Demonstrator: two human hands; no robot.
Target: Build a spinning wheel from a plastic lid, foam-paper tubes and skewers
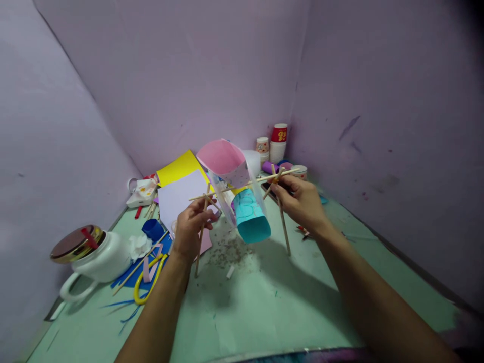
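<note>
A frame of thin wooden sticks (283, 222) stands over the green table, with a long crossbar lying across two crossed-stick supports. From the crossbar hangs a wheel-like paper piece, with a pink paper cup shape (222, 157) on top and a turquoise one (252, 222) below, its open end facing me. My left hand (192, 224) has its fingers closed round the left support near its crossing. At the right support's top, my right hand (300, 199) pinches the sticks by an orange tie. Both supports' lower ends point down to the tabletop.
On the left are a white teapot-like cup (104, 259), yellow-handled scissors (138, 287), a blue paper roll (153, 230) and paper scraps. Yellow paper (179, 169) and a pale sheet (181, 196) lie behind. Stacked paper cups (278, 151) stand at the back corner, between lilac walls.
</note>
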